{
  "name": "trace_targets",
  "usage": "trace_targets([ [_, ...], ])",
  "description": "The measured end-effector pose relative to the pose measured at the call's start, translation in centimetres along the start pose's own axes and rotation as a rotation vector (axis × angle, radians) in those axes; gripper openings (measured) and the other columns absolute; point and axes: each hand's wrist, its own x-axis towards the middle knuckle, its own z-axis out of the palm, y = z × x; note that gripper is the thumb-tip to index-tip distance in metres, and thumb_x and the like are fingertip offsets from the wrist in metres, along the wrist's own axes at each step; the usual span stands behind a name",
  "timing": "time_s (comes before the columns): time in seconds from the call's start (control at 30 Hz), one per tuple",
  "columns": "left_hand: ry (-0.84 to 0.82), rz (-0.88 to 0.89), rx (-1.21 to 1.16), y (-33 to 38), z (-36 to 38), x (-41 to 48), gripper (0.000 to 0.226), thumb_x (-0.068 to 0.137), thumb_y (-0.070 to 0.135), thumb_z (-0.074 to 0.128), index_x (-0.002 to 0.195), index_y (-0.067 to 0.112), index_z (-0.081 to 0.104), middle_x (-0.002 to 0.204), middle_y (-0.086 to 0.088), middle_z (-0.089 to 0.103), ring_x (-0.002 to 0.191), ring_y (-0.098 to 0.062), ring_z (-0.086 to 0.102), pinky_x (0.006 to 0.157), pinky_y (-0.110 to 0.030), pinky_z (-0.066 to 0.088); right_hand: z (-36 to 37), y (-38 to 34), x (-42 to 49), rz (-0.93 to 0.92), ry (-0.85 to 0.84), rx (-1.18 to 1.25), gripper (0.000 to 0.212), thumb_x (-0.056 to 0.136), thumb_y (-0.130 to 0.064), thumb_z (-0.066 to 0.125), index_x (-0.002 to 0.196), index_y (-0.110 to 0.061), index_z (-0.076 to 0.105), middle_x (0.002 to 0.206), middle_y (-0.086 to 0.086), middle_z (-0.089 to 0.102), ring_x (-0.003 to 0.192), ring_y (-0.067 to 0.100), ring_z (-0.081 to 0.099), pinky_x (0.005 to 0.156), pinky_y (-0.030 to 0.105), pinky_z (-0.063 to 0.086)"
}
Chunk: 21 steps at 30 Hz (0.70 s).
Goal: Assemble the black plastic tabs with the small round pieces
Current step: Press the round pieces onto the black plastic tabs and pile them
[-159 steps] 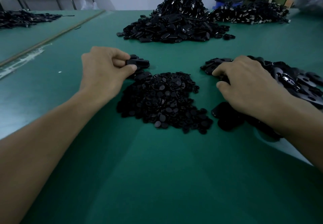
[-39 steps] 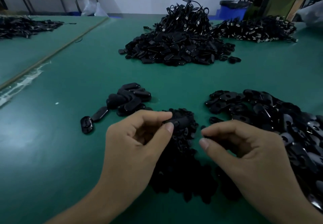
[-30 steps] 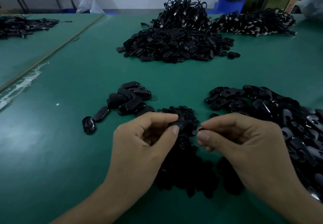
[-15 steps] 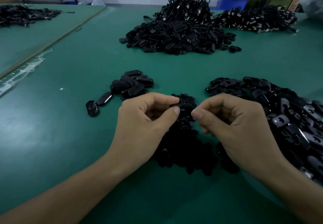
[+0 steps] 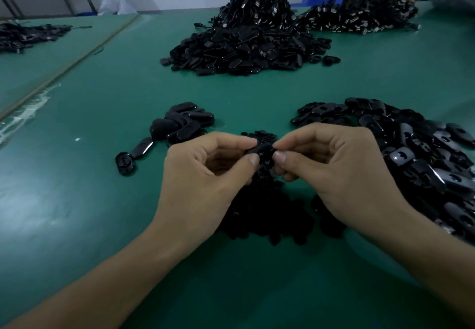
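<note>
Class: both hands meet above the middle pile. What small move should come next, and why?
Probably press the round piece home into the black tab. The left hand pinches the tab; the right hand pinches right at its end. The piece itself is hidden.

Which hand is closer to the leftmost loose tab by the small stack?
Left. The left hand is just right of the leftmost tab; the right hand is farther right, past the left. Both pinch the held tab between them.

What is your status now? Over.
Both pinch one tab: left hand, right hand. Round piece on it: cannot see. Under the hands, the pile of round pieces; tab pile at right.
</note>
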Motion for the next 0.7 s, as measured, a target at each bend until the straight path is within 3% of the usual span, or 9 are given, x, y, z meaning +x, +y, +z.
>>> trace_targets([
  [0.33, -0.023, 0.045, 0.059, -0.2, -0.1, 0.0, 0.016, 0.081, 0.014, 0.074, 0.093, 0.026, 0.076, 0.082, 0.007, 0.077, 0.074, -0.01, 0.074, 0.069, -0.024, 0.06, 0.7, -0.7, -0.2, 0.001, -0.008, -0.098, 0.016, 0.085, -0.014, 0.076, 0.083, -0.029, 0.073, 0.075, -0.012, 0.073, 0.071, 0.006, 0.07, 0.062, 0.014, 0.051],
  [0.57, -0.055, 0.058, 0.058, -0.3, 0.0, 0.0, 0.02, 0.084, 0.009, 0.073, 0.095, 0.027, 0.075, 0.086, 0.009, 0.078, 0.079, -0.007, 0.074, 0.072, -0.022, 0.058, 0.9, -1.0, -0.4, 0.001, 0.013, -0.179, 0.018, 0.085, -0.013, 0.075, 0.082, -0.031, 0.071, 0.076, -0.013, 0.073, 0.073, 0.008, 0.071, 0.068, 0.03, 0.059],
  [0.7, -0.083, 0.074, 0.073, 0.0, 0.0, -0.1, 0.023, 0.084, 0.009, 0.073, 0.094, 0.029, 0.074, 0.086, 0.012, 0.077, 0.08, -0.005, 0.073, 0.073, -0.017, 0.056, 1.0, -1.2, -0.4, 0.012, 0.053, -0.204, 0.025, 0.083, -0.012, 0.077, 0.076, -0.031, 0.062, 0.076, -0.01, 0.072, 0.071, 0.011, 0.07, 0.068, 0.04, 0.06],
])
